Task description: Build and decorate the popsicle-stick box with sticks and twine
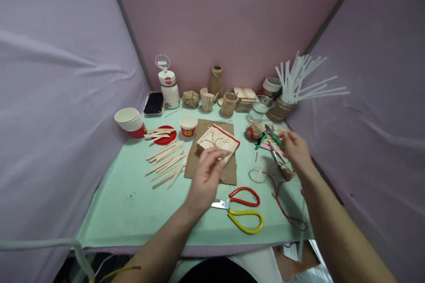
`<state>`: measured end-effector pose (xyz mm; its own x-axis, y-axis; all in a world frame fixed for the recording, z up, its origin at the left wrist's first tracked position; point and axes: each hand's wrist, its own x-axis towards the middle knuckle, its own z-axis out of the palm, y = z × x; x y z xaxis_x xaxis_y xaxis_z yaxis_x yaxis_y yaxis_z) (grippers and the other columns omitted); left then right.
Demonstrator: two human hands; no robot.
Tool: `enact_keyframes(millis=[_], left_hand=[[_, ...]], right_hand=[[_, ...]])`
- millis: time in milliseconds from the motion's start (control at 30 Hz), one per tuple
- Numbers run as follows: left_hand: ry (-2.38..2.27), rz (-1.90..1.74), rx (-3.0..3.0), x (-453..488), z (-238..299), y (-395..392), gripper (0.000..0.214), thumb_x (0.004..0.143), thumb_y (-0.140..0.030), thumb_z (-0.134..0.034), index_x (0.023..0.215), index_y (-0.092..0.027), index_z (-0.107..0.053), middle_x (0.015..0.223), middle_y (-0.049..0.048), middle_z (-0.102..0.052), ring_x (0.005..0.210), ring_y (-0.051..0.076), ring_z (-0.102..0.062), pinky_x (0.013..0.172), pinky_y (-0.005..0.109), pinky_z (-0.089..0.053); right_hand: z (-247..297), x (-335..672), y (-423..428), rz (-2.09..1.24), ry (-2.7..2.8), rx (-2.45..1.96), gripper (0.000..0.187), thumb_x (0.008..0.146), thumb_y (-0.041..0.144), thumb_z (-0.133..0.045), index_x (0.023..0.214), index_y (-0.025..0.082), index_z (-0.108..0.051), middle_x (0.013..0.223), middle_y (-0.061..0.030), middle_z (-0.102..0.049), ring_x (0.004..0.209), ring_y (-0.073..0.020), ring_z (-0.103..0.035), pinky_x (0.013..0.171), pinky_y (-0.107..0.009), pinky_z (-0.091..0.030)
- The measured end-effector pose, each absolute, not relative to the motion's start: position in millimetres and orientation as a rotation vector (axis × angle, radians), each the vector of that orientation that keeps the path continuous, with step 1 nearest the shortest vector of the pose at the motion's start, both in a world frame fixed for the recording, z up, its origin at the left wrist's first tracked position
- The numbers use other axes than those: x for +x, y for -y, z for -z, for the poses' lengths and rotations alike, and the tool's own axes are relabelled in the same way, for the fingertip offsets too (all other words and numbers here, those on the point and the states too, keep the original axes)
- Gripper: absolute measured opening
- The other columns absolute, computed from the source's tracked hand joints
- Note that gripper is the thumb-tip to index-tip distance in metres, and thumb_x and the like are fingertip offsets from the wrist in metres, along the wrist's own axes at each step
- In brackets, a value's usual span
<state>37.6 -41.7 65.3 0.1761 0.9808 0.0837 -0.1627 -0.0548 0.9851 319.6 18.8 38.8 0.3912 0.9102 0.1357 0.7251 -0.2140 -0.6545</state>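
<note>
A craft piece of wooden sticks with a red cord edge and curled twine decoration (222,138) rests tilted on a brown cardboard sheet (208,177). My left hand (206,179) is over its near edge, fingers loosely bent, thumb and forefinger apart; I cannot tell whether they touch it. At the right, my right hand (295,149) has its fingertips pinched together beside green-handled pliers (276,139); what is in the pinch, if anything, does not show. Scissors with one red and one yellow handle (237,208) lie in front of the cardboard.
Loose wooden sticks (168,163) spread on the left, near stacked paper cups (130,120) and a red lid (171,138). Red cord (280,203) trails at the right. Behind stand a white bottle (171,93), a clear cup of water (259,110) and white sticks (295,82) in a pot.
</note>
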Motion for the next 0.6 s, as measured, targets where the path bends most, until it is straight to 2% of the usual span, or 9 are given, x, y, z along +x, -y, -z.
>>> enact_keyframes(millis=[33, 100, 200, 233, 267, 333, 433, 500, 600], left_hand=[[-0.978, -1.227, 1.18, 26.6, -63.4, 44.2, 0.025, 0.088, -0.034, -0.053, 0.107, -0.023, -0.064, 0.107, 0.0059, -0.052, 0.058, 0.004, -0.045, 0.053, 0.021, -0.038], [-1.05, -1.248, 1.015, 9.1, -57.0, 49.8, 0.027, 0.088, -0.034, -0.054, 0.11, -0.022, -0.063, 0.084, 0.0018, -0.054, 0.055, 0.004, -0.041, 0.051, 0.02, -0.033], [-1.068, -1.23, 0.755, -5.2, -45.8, 58.5, 0.032, 0.084, -0.035, -0.06, 0.112, -0.019, -0.061, 0.067, -0.0022, -0.048, 0.055, 0.006, -0.039, 0.05, 0.018, -0.03], [-1.07, -1.218, 0.699, -7.4, -42.9, 61.0, 0.034, 0.082, -0.035, -0.062, 0.112, -0.019, -0.061, 0.065, -0.0029, -0.048, 0.056, 0.006, -0.039, 0.05, 0.018, -0.03], [-1.076, -1.204, 0.659, -8.9, -40.7, 63.2, 0.036, 0.08, -0.036, -0.064, 0.112, -0.018, -0.061, 0.063, -0.0034, -0.047, 0.056, 0.006, -0.04, 0.05, 0.018, -0.03], [-1.1, -1.177, 0.614, -10.4, -37.8, 66.0, 0.039, 0.077, -0.037, -0.067, 0.11, -0.017, -0.061, 0.062, -0.0041, -0.047, 0.055, 0.006, -0.04, 0.05, 0.017, -0.03], [-1.14, -1.187, 0.595, -11.2, -35.7, 66.6, 0.04, 0.073, -0.037, -0.071, 0.106, -0.017, -0.06, 0.065, -0.0037, -0.05, 0.058, 0.007, -0.045, 0.052, 0.017, -0.034], [-1.159, -1.191, 0.602, -11.4, -34.5, 66.0, 0.038, 0.072, -0.036, -0.072, 0.103, -0.018, -0.06, 0.068, -0.0034, -0.052, 0.06, 0.007, -0.047, 0.052, 0.016, -0.036], [-1.181, -1.202, 0.603, -11.3, -32.9, 66.5, 0.035, 0.072, -0.035, -0.073, 0.1, -0.019, -0.06, 0.072, -0.0033, -0.053, 0.062, 0.007, -0.049, 0.053, 0.016, -0.039]], right_hand=[[-43.7, 330.5, -23.7, -0.336, 1.372, -2.038, 0.045, 0.089, 0.045, -0.027, 0.1, 0.014, -0.058, 0.087, -0.0142, -0.064, 0.079, -0.024, -0.06, 0.069, -0.038, -0.048], [-52.9, 344.3, -24.3, -0.249, 1.542, -2.15, 0.047, 0.08, 0.046, -0.05, 0.113, 0.013, -0.054, 0.115, -0.0215, -0.059, 0.106, -0.0337, -0.056, 0.084, -0.049, -0.045], [-64.7, 341.5, -1.5, 0.07, 1.861, -2.321, 0.068, 0.064, 0.04, -0.071, 0.125, 0.019, -0.05, 0.145, -0.0228, -0.035, 0.134, -0.0492, -0.024, 0.097, -0.072, -0.022], [-67.7, 335.3, 10.8, 0.121, 1.942, -2.286, 0.067, 0.065, 0.036, -0.072, 0.126, 0.019, -0.049, 0.146, -0.0222, -0.035, 0.134, -0.0495, -0.024, 0.098, -0.074, -0.018], [-70.0, 327.2, 24.4, 0.172, 2.005, -2.203, 0.063, 0.068, 0.032, -0.069, 0.127, 0.019, -0.049, 0.145, -0.021, -0.038, 0.133, -0.048, -0.028, 0.099, -0.073, -0.018], [-70.7, 307.0, 52.5, 0.146, 2.071, -1.987, 0.048, 0.078, 0.028, -0.059, 0.126, 0.02, -0.051, 0.136, -0.0176, -0.049, 0.123, -0.0408, -0.045, 0.096, -0.064, -0.033], [-60.0, 272.8, 87.6, -0.176, 2.149, -1.701, 0.025, 0.087, 0.025, -0.047, 0.107, 0.024, -0.061, 0.104, -0.0103, -0.065, 0.097, -0.0289, -0.062, 0.084, -0.048, -0.049], [-47.7, 252.5, 102.4, -0.486, 2.3, -1.592, 0.025, 0.082, 0.022, -0.054, 0.105, 0.028, -0.062, 0.105, -0.0064, -0.065, 0.095, -0.0266, -0.062, 0.08, -0.041, -0.052], [-30.6, 232.6, 112.1, -0.578, 2.276, -1.625, 0.039, 0.073, 0.011, -0.059, 0.107, 0.029, -0.061, 0.107, -0.0041, -0.065, 0.095, -0.026, -0.062, 0.08, -0.038, -0.052]])
